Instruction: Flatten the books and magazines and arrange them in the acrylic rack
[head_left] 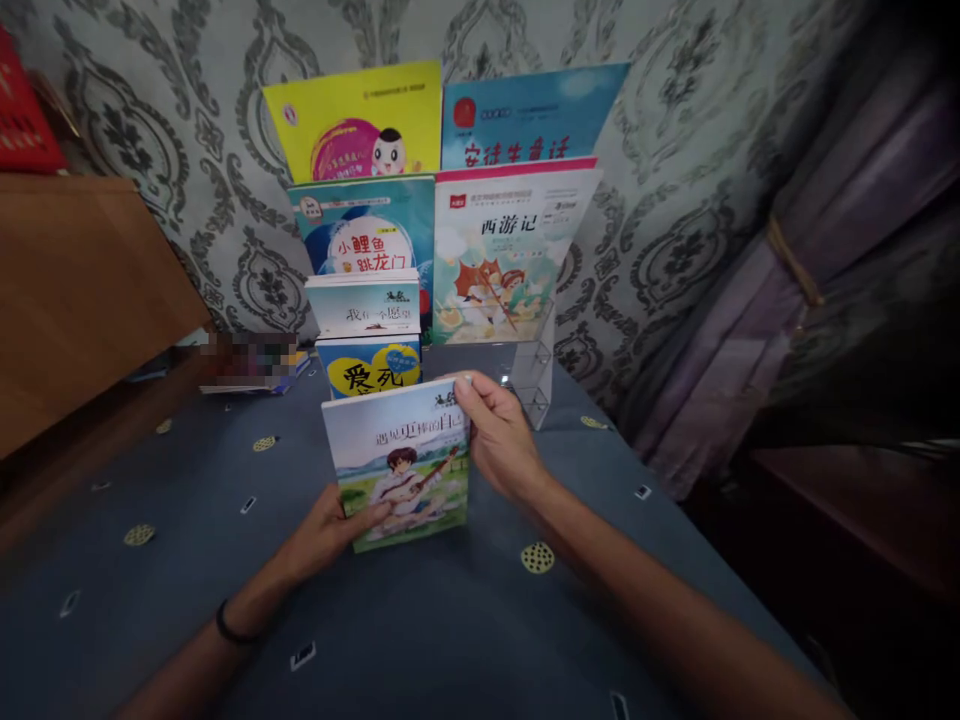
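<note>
A thin paperback book (409, 470) with a guitar player on its cover is held upright between my two hands. My left hand (341, 528) grips its lower left edge, the thumb lying on the cover. At the upper right corner, my right hand (495, 430) pinches the same book. Right behind it stands a clear tiered book rack (534, 385). Its left side bears a blue book with a yellow heart (367, 365), a pale book (364, 305), a teal book (367, 220) and a yellow book (352, 120). On the right are a pink-edged book (510, 255) and a blue book (536, 110).
The rack stands on a dark blue patterned cloth (420, 630), close to a patterned wall (675, 130). Left of it lies a small stack of books (251, 365), partly blurred, beside a wooden cabinet (82, 290). A purple curtain (720, 330) hangs at the right.
</note>
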